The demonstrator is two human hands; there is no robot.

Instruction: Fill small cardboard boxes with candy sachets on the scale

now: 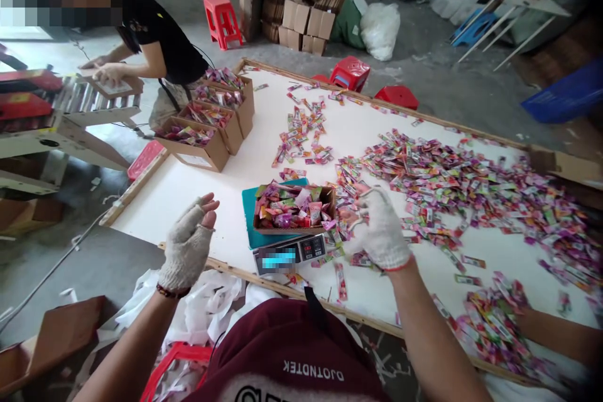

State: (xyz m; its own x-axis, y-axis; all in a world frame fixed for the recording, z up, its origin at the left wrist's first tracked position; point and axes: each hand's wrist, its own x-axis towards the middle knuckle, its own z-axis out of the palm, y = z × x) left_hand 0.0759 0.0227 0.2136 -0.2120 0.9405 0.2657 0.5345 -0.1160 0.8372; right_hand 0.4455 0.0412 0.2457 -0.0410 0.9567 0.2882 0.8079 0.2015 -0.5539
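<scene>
My left hand [187,242], in a pale knitted glove with bare fingertips, is raised over the table's near edge. Its fingers are extended and nothing shows in them. To the right, my gloved right hand [380,229] hovers beside a cardboard box [282,230], its fingers apart and apparently holding nothing. Small colourful wrapped packets [287,204] fill that box to the top. It rests on the teal plate [252,226] of a digital scale [311,247], whose lit readout is blurred. Loose packets [348,169] lie close around my right fingers.
Several filled cartons [205,157] stand at the table's left end. A large heap of packets [438,169] spreads over the white table [221,201]. Another person's arm [560,333] reaches in at right. A co-worker [160,44] bends over a roller conveyor [75,100]. Red stools [351,72] stand beyond.
</scene>
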